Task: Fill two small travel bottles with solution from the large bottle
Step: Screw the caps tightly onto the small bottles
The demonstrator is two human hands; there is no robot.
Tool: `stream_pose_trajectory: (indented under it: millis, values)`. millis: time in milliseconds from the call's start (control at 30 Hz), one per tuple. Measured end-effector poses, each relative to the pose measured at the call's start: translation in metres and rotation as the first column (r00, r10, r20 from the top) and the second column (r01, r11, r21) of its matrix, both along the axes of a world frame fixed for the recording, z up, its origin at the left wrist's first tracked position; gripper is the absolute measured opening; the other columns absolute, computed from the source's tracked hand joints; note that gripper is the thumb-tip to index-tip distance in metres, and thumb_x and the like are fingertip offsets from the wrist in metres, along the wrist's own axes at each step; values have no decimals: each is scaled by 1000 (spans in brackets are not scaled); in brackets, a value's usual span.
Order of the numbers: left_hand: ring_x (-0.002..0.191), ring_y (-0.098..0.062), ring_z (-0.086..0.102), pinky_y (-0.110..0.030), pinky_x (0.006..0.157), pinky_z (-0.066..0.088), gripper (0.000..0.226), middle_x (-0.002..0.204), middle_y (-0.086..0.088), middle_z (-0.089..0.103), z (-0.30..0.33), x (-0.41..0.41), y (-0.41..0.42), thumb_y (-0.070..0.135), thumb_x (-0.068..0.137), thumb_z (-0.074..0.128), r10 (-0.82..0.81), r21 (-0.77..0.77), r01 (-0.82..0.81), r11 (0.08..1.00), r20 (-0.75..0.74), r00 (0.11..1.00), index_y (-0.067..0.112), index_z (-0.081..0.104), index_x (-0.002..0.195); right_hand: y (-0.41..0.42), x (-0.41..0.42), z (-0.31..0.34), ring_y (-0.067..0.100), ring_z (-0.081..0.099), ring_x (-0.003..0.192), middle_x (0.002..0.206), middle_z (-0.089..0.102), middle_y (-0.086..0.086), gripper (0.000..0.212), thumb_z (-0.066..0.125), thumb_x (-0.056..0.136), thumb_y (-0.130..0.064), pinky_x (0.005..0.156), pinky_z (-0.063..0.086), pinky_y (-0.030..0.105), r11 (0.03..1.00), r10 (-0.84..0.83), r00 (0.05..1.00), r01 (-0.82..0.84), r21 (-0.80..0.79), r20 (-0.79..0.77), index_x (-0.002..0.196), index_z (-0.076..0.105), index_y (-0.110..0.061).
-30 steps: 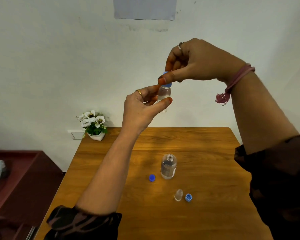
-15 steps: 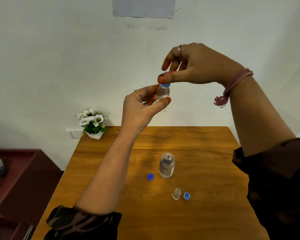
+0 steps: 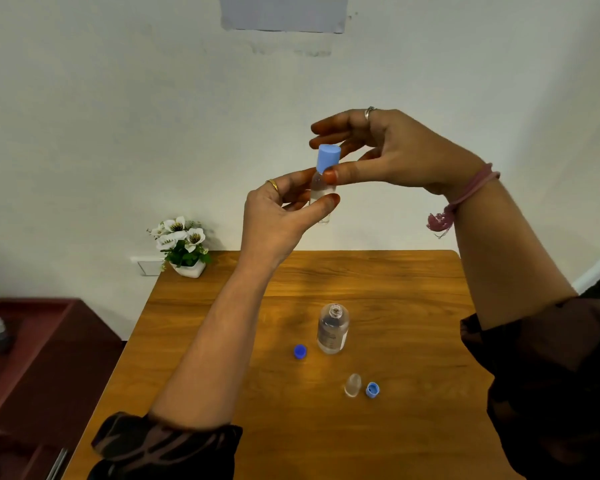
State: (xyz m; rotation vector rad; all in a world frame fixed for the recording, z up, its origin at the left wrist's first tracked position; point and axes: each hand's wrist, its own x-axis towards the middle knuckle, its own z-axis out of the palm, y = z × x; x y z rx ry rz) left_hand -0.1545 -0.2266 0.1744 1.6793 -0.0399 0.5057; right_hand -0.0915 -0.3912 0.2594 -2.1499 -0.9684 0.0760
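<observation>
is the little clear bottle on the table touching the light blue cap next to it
Apart. The head view shows a strip of bare table between the small clear bottle and the light blue cap.

light blue cap point(image 3: 328, 158), clear bottle point(image 3: 332, 329), brown wood-grain table point(image 3: 413, 341)

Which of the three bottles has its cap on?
The small bottle held up in both hands, wearing a light blue cap. Both bottles on the table are uncapped.
</observation>
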Motion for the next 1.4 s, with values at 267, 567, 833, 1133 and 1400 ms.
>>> stream_pose_trajectory:
  millis: [267,567,833,1133,1400]
  values:
    - [88,-9,64,-34,87,57,39,94,1,73,-4,1,-1,19,73,83,4,-16,-4,1000,3,1000,18,72,110,5,0,-13,7,64,84,100,65,-5,52,83,64,-35,71,50,16,990,-83,996,82,111,5,108,59,-21]
    - [87,-6,65,-26,84,57,40,93,3,73,-9,2,-5,21,73,82,11,-2,-11,1000,-2,1000,16,72,111,5,-8,-23,5,65,92,102,70,-3,41,81,71,-24,82,54,22,972,-112,994,111,208,-8,109,63,-26]
    - [86,-4,64,-23,82,57,37,94,7,74,-11,1,-5,22,74,82,14,-7,-14,1000,5,1000,19,72,109,-7,-17,-27,10,61,113,120,65,-1,51,73,79,-16,98,50,39,969,-12,994,38,243,-110,127,55,-19]
    - [95,-14,68,-23,83,57,40,97,3,74,-14,-2,-5,22,73,82,16,-16,-16,1000,-3,1000,19,71,112,2,-22,-34,9,57,119,126,62,-6,65,77,76,-23,103,44,49,976,-26,989,56,208,-146,133,48,-26]
    - [96,-19,69,-34,88,57,37,97,-4,74,-18,-7,-1,18,74,82,-3,-38,2,999,-13,1000,13,72,109,22,-29,-40,10,61,103,105,63,-7,53,80,74,-24,94,50,49,958,-131,984,156,239,-118,121,57,-23]
